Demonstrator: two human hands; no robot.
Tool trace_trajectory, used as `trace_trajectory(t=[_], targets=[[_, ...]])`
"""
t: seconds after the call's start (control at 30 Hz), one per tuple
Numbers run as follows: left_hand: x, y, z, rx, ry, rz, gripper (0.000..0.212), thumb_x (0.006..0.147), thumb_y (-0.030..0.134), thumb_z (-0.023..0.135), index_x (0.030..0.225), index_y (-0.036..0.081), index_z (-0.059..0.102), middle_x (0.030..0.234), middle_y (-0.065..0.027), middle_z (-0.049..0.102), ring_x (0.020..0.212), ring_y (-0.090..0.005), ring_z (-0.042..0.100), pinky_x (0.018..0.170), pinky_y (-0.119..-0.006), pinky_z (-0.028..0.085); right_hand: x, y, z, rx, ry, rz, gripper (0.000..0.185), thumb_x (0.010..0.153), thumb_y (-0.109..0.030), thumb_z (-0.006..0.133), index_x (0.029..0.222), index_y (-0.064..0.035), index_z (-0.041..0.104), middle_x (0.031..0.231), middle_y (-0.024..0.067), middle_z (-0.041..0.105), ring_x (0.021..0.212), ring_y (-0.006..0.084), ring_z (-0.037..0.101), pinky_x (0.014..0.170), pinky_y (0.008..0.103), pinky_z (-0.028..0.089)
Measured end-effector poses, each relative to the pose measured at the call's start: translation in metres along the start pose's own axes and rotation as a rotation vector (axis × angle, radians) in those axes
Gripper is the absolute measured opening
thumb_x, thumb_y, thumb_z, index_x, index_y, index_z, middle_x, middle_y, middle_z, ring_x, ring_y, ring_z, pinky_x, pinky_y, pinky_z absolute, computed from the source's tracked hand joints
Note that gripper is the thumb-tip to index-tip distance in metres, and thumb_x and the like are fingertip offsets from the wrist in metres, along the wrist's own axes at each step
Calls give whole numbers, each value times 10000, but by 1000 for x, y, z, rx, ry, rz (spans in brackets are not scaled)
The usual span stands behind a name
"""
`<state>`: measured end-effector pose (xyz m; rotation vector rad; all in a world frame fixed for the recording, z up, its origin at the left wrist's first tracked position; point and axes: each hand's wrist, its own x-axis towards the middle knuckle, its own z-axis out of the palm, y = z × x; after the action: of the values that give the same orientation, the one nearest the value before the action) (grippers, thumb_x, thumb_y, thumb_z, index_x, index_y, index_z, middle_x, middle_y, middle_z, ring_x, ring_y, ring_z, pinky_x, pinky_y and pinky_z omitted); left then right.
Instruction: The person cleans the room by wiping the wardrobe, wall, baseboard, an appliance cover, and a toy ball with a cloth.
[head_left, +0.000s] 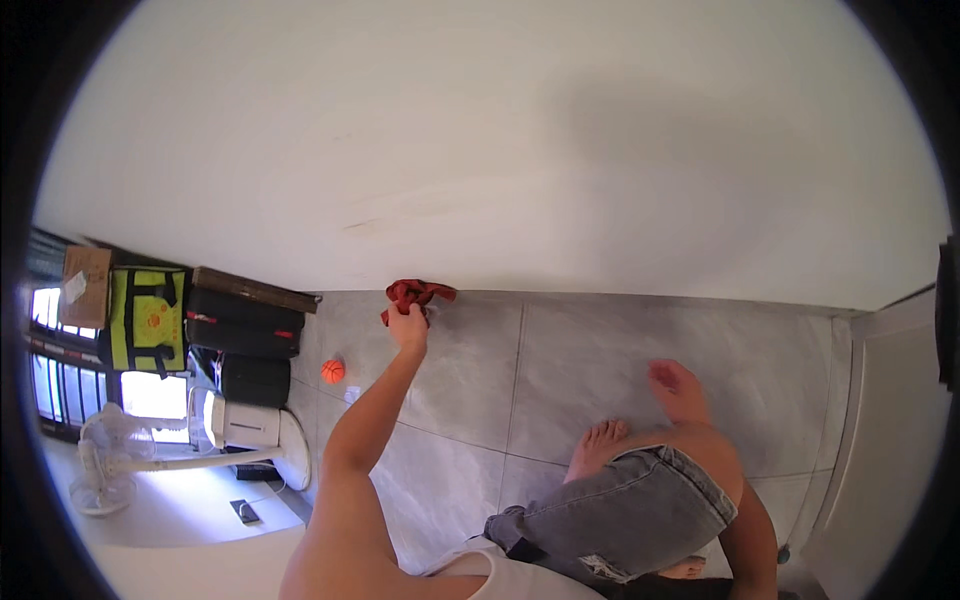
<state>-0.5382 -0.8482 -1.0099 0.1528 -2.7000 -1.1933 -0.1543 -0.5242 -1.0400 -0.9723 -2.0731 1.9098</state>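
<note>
My left hand (409, 328) reaches far forward and grips a crumpled red cloth (414, 291). The cloth lies at the foot of the white wall (480, 165), where it meets the grey tiled floor (465, 390). Faint scuff marks show on the wall above it. My right arm passes behind my bent knee in grey denim shorts (622, 517). What looks like my right hand (679, 390) shows blurred past the knee, low over the tiles, with a dark red patch on it; its fingers cannot be made out.
A small orange ball (332, 371) sits on the floor left of my forearm. Farther left stand black suitcases (244, 324), a yellow-green bag (150, 319), a cardboard box (86, 285) and a white fan (292, 450). At the right is a pale door or panel (885, 420).
</note>
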Motion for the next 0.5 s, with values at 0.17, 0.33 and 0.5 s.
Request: trace_trajectory(t=[0.17, 0.33, 0.5], targets=[[-80, 25, 66, 71, 108, 187, 467, 754, 202, 651, 1143, -44, 569, 1076, -242, 615, 991, -399, 560, 887, -458, 438, -3, -17, 5, 117, -45, -7, 288, 839, -74, 627, 1127, -58, 636, 967, 59, 675, 883, 137, 640, 771, 293, 524], [-200, 107, 114, 45, 26, 230, 475, 748, 204, 668, 1163, -10, 578, 1075, -237, 594, 1019, -400, 535, 909, -462, 420, -3, -7, 8, 166, -36, -111, 293, 835, -87, 635, 1127, -61, 634, 948, 59, 677, 876, 125, 637, 745, 284, 519], [-305, 178, 117, -174, -428, 341, 435, 738, 176, 687, 1131, 12, 598, 1034, -186, 618, 955, -340, 579, 866, -414, 460, -11, 13, -8, -90, -127, -124, 307, 816, -121, 642, 1119, -72, 628, 933, 85, 676, 875, 217, 658, 763, 317, 526]])
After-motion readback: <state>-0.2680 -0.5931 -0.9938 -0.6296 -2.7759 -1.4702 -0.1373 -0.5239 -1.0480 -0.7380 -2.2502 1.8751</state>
